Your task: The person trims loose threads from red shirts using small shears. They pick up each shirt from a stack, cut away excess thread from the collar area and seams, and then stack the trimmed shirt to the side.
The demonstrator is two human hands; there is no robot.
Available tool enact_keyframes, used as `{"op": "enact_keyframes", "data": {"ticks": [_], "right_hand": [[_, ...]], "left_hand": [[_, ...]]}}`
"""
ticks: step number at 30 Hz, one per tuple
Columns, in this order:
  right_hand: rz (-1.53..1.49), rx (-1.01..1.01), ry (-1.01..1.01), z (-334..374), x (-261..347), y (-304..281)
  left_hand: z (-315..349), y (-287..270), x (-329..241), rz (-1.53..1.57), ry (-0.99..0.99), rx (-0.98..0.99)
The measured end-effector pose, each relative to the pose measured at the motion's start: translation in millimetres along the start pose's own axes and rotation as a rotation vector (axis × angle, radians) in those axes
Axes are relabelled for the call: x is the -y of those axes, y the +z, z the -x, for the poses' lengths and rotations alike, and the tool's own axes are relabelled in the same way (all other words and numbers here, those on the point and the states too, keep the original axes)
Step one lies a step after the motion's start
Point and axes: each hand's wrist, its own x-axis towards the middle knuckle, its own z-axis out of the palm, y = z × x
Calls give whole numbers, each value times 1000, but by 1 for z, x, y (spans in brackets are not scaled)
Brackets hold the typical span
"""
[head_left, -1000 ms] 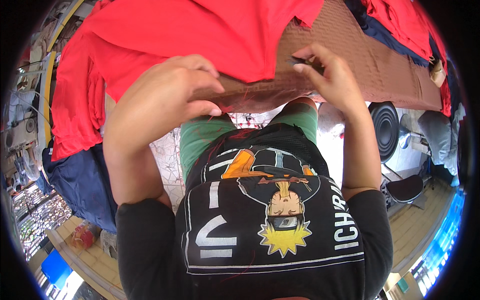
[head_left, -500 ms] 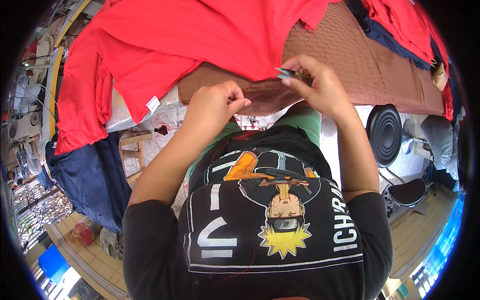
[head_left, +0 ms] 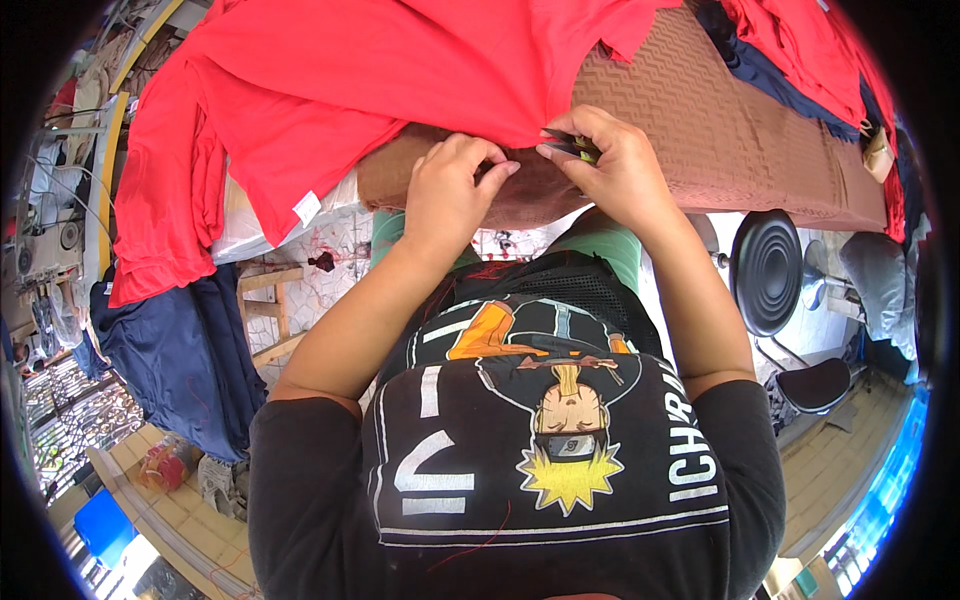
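Note:
A large red garment (head_left: pixel 380 70) lies spread over the table, its near edge coming to a point between my hands. My right hand (head_left: pixel 625 165) holds a small pair of thread snips (head_left: pixel 572 150), dark-bladed, with the tips turned toward that point of red cloth. Just left of it, my left hand (head_left: pixel 452 185) is closed in a pinch at thumb and forefinger, close below the garment's edge. Whatever the pinch holds is too fine to make out. A white label (head_left: pixel 307 208) shows on the garment's left corner.
A brown patterned cloth (head_left: pixel 690 130) covers the table. More red clothing (head_left: pixel 800 55) lies at the far right. Navy fabric (head_left: pixel 180 350) hangs at the left. Below on the right stand a round black stool (head_left: pixel 767 272) and a dark chair seat (head_left: pixel 815 385).
Both hands have moved closer together and slightly away from me, up to the garment's edge. The snips have come in toward the red cloth, still in my right hand.

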Motion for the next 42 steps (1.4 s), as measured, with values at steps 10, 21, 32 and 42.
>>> {"op": "enact_keyframes", "data": {"ticks": [10, 21, 32, 42], "right_hand": [[2, -15, 16, 1, 4, -5], [17, 15, 32, 1, 5, -6], [199, 55, -327, 2, 18, 6], [226, 53, -371, 1, 19, 14]], "left_hand": [[0, -18, -6, 157, -159, 92], [8, -30, -12, 416, -410, 161], [21, -40, -13, 393, -302, 98], [22, -43, -17, 374, -301, 99]]}}
